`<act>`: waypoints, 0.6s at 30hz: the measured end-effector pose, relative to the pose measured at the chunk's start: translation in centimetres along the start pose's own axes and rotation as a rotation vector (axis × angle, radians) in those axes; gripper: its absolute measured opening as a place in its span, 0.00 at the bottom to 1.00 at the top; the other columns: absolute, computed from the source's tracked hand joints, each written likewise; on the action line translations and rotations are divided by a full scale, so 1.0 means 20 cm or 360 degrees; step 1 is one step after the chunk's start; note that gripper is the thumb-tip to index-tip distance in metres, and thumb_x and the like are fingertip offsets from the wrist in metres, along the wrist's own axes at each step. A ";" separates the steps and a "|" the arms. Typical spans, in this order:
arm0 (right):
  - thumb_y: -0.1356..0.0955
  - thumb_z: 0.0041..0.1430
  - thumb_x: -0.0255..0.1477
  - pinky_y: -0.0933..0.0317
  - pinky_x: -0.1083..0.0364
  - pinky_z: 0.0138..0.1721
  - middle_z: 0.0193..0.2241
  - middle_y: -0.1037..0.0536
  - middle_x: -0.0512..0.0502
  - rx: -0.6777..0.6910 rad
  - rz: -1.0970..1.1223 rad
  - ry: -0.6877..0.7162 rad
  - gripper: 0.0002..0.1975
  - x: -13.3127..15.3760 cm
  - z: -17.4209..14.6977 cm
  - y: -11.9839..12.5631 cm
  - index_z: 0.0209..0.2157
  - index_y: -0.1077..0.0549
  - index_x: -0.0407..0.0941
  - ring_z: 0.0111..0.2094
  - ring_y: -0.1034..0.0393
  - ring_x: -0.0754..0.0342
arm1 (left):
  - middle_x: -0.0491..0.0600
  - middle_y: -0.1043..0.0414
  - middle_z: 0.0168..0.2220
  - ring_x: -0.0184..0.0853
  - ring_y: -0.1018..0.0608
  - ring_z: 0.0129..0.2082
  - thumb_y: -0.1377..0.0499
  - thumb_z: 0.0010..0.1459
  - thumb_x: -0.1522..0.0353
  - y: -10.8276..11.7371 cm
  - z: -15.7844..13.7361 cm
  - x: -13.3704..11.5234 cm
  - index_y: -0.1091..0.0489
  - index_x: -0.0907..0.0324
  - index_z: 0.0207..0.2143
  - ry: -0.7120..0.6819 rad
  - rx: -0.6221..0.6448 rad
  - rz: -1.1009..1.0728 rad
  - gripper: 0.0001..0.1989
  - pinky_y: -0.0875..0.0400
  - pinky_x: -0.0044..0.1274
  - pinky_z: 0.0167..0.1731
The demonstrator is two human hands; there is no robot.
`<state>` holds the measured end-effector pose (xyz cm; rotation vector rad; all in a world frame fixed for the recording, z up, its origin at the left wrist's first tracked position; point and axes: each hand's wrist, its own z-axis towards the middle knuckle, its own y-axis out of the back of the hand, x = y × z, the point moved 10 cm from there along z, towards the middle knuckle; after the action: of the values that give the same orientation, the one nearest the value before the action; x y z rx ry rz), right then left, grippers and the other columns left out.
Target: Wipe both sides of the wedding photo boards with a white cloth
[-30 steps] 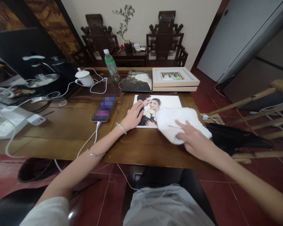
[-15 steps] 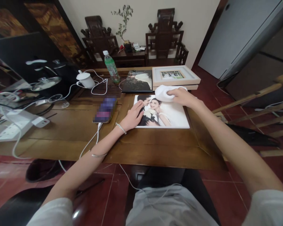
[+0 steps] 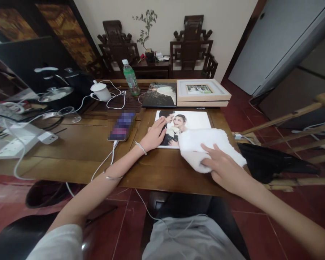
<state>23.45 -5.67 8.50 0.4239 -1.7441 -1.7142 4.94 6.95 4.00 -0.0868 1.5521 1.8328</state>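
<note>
A photo panel with a printed picture of a couple lies flat on the wooden table. My left hand rests on its left edge, fingers stretched out and flat. In my right hand is a fluffy white cloth, gripped at its near side. The cloth covers the panel's lower right corner and hangs over the table surface nearer to me. Behind the panel lie a dark photo panel and a light wooden picture frame, stacked on another one.
Left of the panel lies a phone on a charging cable. Further back stand a green-labelled bottle and a lidded white cup. A power strip and cords occupy the left side. Wooden poles stand to the right.
My right hand has drawn the white cloth from the panel's top edge towards me, down to its lower right corner; the cloth is now more spread out. The left hand stays in place.
</note>
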 end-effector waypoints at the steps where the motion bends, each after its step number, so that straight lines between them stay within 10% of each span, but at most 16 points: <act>1: 0.39 0.42 0.15 0.44 0.36 0.60 0.47 0.21 0.40 0.0016 -0.0005 0.0002 0.29 0.00 0.01 0.01 0.41 0.21 0.54 0.61 0.36 0.42 | 0.57 0.50 0.70 0.42 0.47 0.71 0.55 0.68 0.64 0.00 0.00 0.00 0.45 0.60 0.66 -0.0005 -0.0002 -0.0001 0.26 0.51 0.42 0.68; 12: 0.40 0.52 0.20 0.44 0.54 0.41 0.41 0.18 0.43 -0.0108 0.0023 -0.0088 0.21 -0.37 0.75 0.19 0.43 0.21 0.43 0.40 0.28 0.47 | 0.58 0.50 0.70 0.43 0.47 0.71 0.55 0.68 0.63 0.00 0.01 0.02 0.45 0.62 0.66 -0.0031 0.0026 0.0002 0.26 0.51 0.40 0.68; 18: 0.40 0.52 0.20 0.43 0.53 0.43 0.42 0.18 0.41 -0.0140 0.0045 -0.0131 0.21 -0.37 0.77 0.20 0.43 0.21 0.41 0.42 0.29 0.45 | 0.59 0.50 0.70 0.42 0.48 0.71 0.55 0.68 0.64 0.01 0.00 0.00 0.45 0.64 0.66 -0.0046 0.0019 0.0011 0.26 0.52 0.39 0.69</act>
<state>19.77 11.14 11.74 0.2925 -1.7162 -1.8031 4.94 7.01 4.19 -0.0493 1.5451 1.8218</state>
